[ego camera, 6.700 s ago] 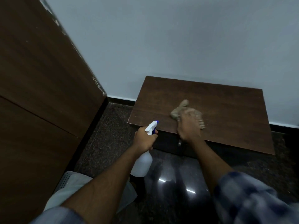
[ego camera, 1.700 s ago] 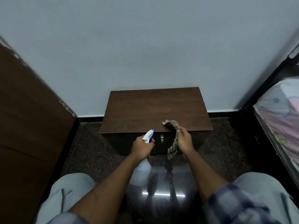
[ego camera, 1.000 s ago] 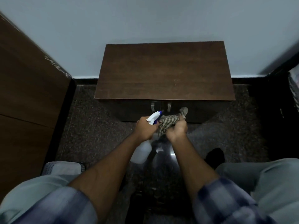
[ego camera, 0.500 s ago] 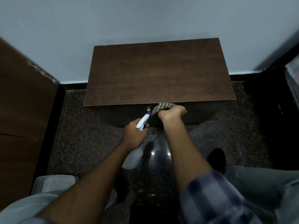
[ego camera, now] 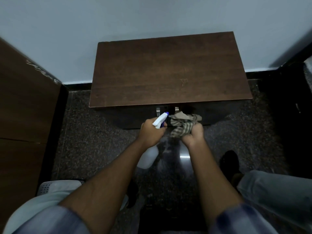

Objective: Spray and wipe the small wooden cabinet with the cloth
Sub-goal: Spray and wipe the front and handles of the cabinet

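Note:
The small dark wooden cabinet point(ego camera: 168, 70) stands against the pale wall, its top bare and two metal door handles point(ego camera: 166, 109) showing on its front. My left hand point(ego camera: 151, 132) grips a white spray bottle point(ego camera: 148, 157) with a blue-tipped nozzle that points at the cloth. My right hand point(ego camera: 193, 135) holds a bunched checked cloth point(ego camera: 183, 124) just in front of the cabinet doors, below the top's front edge. The two hands are close together, a little apart.
A tall brown wooden panel point(ego camera: 25, 107) rises on the left. Dark furniture point(ego camera: 293, 102) fills the right side. The floor point(ego camera: 94, 141) is dark speckled stone. My knees in light trousers point(ego camera: 276, 193) frame the bottom corners, and a pale perforated object point(ego camera: 50, 187) lies bottom left.
My right hand has drawn the cloth back from the cabinet's front edge toward me. My left hand has raised the bottle beside it, nozzle aimed at the cloth.

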Available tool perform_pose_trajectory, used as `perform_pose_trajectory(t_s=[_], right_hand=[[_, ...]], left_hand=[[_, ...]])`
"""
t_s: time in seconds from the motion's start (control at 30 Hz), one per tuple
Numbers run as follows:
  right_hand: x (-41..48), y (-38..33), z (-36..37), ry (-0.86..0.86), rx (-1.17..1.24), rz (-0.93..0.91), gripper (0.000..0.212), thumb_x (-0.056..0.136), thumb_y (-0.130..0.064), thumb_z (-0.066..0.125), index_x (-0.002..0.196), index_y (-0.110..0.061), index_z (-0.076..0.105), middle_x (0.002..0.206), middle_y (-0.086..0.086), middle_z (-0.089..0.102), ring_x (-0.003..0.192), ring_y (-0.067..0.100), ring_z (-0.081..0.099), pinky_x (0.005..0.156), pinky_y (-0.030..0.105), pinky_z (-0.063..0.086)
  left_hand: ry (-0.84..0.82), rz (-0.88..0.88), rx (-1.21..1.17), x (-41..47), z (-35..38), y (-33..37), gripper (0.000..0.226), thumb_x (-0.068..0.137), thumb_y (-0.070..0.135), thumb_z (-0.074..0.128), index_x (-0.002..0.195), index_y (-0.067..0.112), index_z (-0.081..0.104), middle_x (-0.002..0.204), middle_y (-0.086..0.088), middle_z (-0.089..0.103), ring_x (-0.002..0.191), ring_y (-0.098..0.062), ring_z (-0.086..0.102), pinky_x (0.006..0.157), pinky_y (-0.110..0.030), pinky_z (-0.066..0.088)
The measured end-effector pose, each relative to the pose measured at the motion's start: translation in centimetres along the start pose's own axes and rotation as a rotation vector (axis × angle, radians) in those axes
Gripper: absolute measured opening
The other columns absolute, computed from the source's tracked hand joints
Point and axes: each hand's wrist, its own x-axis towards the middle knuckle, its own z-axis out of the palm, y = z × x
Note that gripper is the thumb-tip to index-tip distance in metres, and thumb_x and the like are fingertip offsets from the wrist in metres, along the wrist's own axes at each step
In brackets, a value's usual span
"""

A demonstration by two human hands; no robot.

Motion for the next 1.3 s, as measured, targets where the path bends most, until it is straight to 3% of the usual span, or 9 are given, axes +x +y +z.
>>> perform_pose_trajectory(t_s=[0.2,0.4,0.53,0.6,0.77,0.87,0.97,1.13,1.3], right_hand=[[0.1,1.1,-2.8,0.082,0.242,0.009,0.056,0.106,-0.046,0.033,0.113,0.001,0.062,0.112,0.024,0.064,0.109,0.037,0.061,0.104,0.048,0.046],[-1.7,0.1,6.8,0.041,0.19,-0.025,0.045,0.106,-0.04,0.031,0.083,-0.012,0.057,0.085,0.011,0.058,0.074,0.025,0.056,0.089,0.035,0.047],[-2.6,0.6,6.3,0.254,-0.327,-0.053,0.041,0.096,-0.013,0.058,0.136,-0.006,0.049,0.129,0.015,0.057,0.088,0.02,0.047,0.077,0.035,0.041],[-2.6,0.7,6.0,0.27,-0.381,-0.094,0.039,0.098,-0.012,0.057,0.135,-0.003,0.048,0.137,0.018,0.054,0.092,0.022,0.05,0.082,0.038,0.043],[-0.6,-0.7,8.2,0.225,0.326,0.13,0.048,0.107,-0.024,0.026,0.145,-0.004,0.047,0.153,0.016,0.045,0.141,0.035,0.043,0.122,0.044,0.029],[-1.3,-0.7,8.2,0.194,0.254,0.091,0.044,0.104,-0.024,0.033,0.139,-0.005,0.051,0.142,0.018,0.055,0.126,0.037,0.057,0.111,0.047,0.044],[-2.2,0.3,6.6,0.191,-0.203,-0.041,0.029,0.091,-0.014,0.054,0.115,0.001,0.059,0.108,0.022,0.066,0.077,0.031,0.063,0.073,0.048,0.059],[-0.2,-1.3,7.2,0.252,0.251,-0.06,0.039,0.105,-0.028,0.033,0.122,-0.008,0.061,0.138,0.013,0.06,0.117,0.029,0.061,0.105,0.039,0.047],[0.0,-3.2,4.0,0.172,0.091,-0.089,0.051,0.112,-0.026,0.021,0.143,0.005,0.047,0.146,0.021,0.049,0.131,0.036,0.048,0.114,0.035,0.038]], left_hand=[[0.082,-0.028,0.022,0.4,1.8,0.4,0.006,0.085,0.017,0.069,0.089,0.016,0.074,0.076,0.0,0.072,0.067,-0.019,0.065,0.068,-0.034,0.053],[0.171,-0.009,-0.011,-0.3,1.3,-1.0,0.016,0.076,0.018,0.064,0.09,0.02,0.072,0.075,-0.008,0.072,0.064,-0.028,0.065,0.066,-0.049,0.06],[0.189,-0.011,-0.078,-0.6,0.7,-2.2,0.015,0.082,0.005,0.065,0.086,0.017,0.073,0.071,0.003,0.068,0.061,-0.017,0.06,0.065,-0.042,0.055],[0.186,-0.005,-0.087,-1.0,0.6,-2.5,0.017,0.084,0.002,0.066,0.089,0.015,0.075,0.074,0.002,0.07,0.063,-0.015,0.061,0.065,-0.041,0.055],[0.17,0.001,-0.107,-1.0,0.9,-2.5,0.03,0.086,-0.001,0.064,0.088,0.028,0.072,0.077,-0.001,0.07,0.066,-0.019,0.062,0.067,-0.04,0.055],[0.151,0.003,-0.136,-1.1,1.6,-2.7,0.037,0.084,-0.003,0.064,0.084,0.034,0.069,0.072,0.0,0.068,0.063,-0.02,0.062,0.064,-0.04,0.053],[0.13,-0.002,-0.171,-1.4,1.5,-2.2,0.022,0.082,0.004,0.065,0.091,0.022,0.073,0.072,-0.004,0.07,0.062,-0.02,0.062,0.062,-0.04,0.052],[0.13,0.005,-0.18,-1.2,2.0,-1.0,0.028,0.084,-0.002,0.065,0.083,0.026,0.07,0.063,0.001,0.063,0.058,-0.019,0.057,0.06,-0.036,0.048],[0.043,0.039,-0.145,-0.4,2.7,0.6,0.019,0.083,-0.001,0.063,0.09,0.013,0.074,0.065,-0.012,0.065,0.056,-0.018,0.056,0.057,-0.036,0.048]])
